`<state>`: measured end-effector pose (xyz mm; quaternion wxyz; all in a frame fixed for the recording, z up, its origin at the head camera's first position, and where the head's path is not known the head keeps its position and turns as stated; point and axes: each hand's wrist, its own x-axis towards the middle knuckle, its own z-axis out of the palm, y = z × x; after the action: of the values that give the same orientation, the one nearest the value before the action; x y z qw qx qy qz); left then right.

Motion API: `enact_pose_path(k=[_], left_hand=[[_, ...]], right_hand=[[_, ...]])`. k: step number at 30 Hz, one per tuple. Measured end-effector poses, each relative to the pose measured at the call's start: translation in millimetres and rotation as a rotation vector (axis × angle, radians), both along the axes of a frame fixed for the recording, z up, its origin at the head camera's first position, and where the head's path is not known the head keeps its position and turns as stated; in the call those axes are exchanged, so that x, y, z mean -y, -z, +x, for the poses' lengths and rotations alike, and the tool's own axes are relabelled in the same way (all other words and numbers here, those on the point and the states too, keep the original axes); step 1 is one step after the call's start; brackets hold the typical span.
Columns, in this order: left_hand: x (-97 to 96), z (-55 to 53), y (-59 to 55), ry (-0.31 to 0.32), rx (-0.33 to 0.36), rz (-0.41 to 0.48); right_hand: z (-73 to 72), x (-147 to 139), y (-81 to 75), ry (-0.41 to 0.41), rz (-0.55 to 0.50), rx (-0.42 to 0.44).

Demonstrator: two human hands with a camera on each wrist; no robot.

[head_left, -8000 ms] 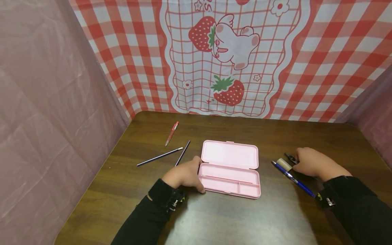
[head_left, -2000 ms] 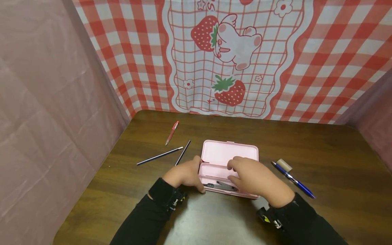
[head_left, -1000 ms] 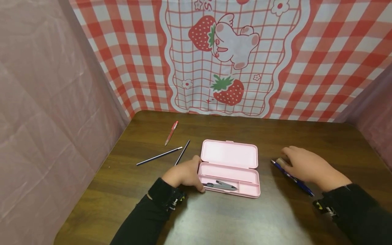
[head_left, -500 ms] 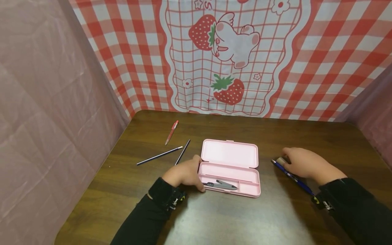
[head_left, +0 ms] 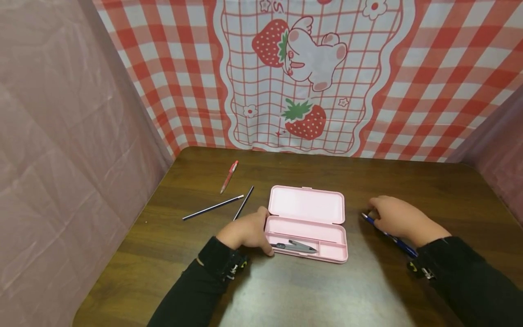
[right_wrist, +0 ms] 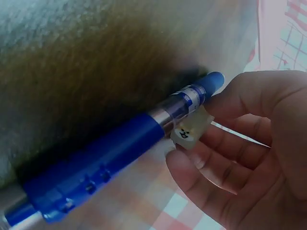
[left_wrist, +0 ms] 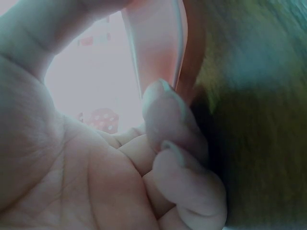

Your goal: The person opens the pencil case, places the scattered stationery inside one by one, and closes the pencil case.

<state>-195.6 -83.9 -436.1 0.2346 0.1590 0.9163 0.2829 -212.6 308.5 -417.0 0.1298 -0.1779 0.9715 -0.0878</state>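
Note:
An open pink pencil case [head_left: 308, 234] lies on the table, its lid [head_left: 306, 205] folded back. My left hand [head_left: 247, 231] grips the case's left end; its curled fingers [left_wrist: 168, 120] reach the pink wall [left_wrist: 158, 48] in the left wrist view. A grey drawing compass [head_left: 296, 246] lies in the front long compartment. At the right, my right hand [head_left: 402, 221] pinches a small beige eraser [right_wrist: 192, 127] with a printed animal face, hidden under the hand in the head view. A blue pen [head_left: 402, 247] lies below that hand, partly covered.
On the left of the wooden table [head_left: 171, 272] lie a red pen [head_left: 229, 177] and two dark pencils, one longer [head_left: 212, 208] and one [head_left: 244, 203] close to the left hand. A checked cloth [head_left: 192, 77] hangs behind the table's far edge.
The compass went from the right side into the case's front compartment. My right hand then returned right, took hold of the eraser and shifted slightly left. The left hand stayed on the case.

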Motion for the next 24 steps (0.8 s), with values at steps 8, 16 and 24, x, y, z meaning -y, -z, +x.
enact_pose_path(k=[8,16,24], left_hand=[[-0.5,0.3,0.5,0.001,0.000,0.005],[-1.1,0.7,0.7,0.002,0.004,0.004],[-0.1,0.9,-0.9,0.005,0.012,-0.003]], right_hand=[[0.8,2.0,-0.1,0.012,0.019,0.001],[2.9,1.0,1.8,0.019,0.011,-0.005],[5.0,4.9,-4.0,0.045,-0.023,-0.051]])
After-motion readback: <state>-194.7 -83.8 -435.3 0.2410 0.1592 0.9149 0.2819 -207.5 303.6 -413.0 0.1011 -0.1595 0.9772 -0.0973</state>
